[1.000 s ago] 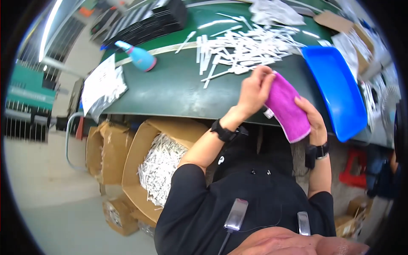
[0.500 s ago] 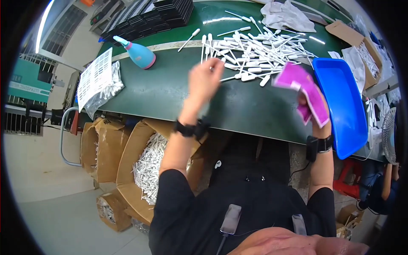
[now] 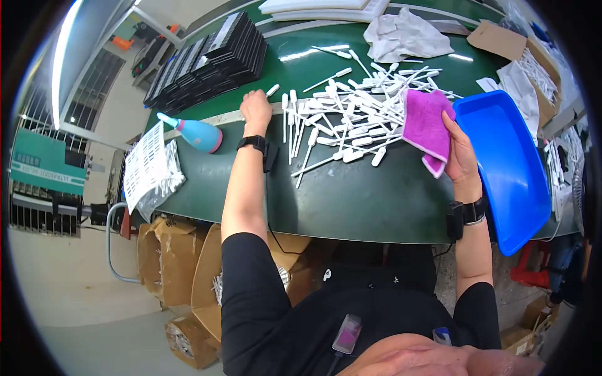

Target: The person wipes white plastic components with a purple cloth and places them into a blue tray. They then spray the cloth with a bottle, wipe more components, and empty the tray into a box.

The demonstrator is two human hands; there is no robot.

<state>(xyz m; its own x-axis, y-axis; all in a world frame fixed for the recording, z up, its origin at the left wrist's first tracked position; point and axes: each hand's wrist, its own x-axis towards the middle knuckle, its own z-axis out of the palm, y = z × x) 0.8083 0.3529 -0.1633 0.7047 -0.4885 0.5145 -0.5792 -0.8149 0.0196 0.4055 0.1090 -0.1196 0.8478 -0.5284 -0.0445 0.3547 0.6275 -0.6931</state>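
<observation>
White plastic droppers [image 3: 360, 131] lie in a loose heap across the middle of the green table [image 3: 351, 200]. My left hand [image 3: 256, 111] reaches to the heap's left, fingers closed at the stem of a lone dropper [image 3: 273, 91]; its bulb sticks out past my fingertips, and the rest is hidden by the hand. At the right side of the heap, my right hand [image 3: 461, 150] grips a magenta cloth [image 3: 428, 119], which hangs over some of the droppers. Just to the right of this hand sits a blue tray [image 3: 511, 169].
On the left are a teal spray bottle [image 3: 199, 135], a bag of droppers with a printed sheet [image 3: 147, 163] and stacked black trays [image 3: 210, 59]. A white cloth [image 3: 404, 36] lies at the back. Cardboard boxes stand below left [image 3: 172, 257] and at far right [image 3: 498, 39].
My left hand has moved left and farther away to the lone dropper. The right hand keeps the magenta cloth, which now lies flatter beside the heap. The view has shifted.
</observation>
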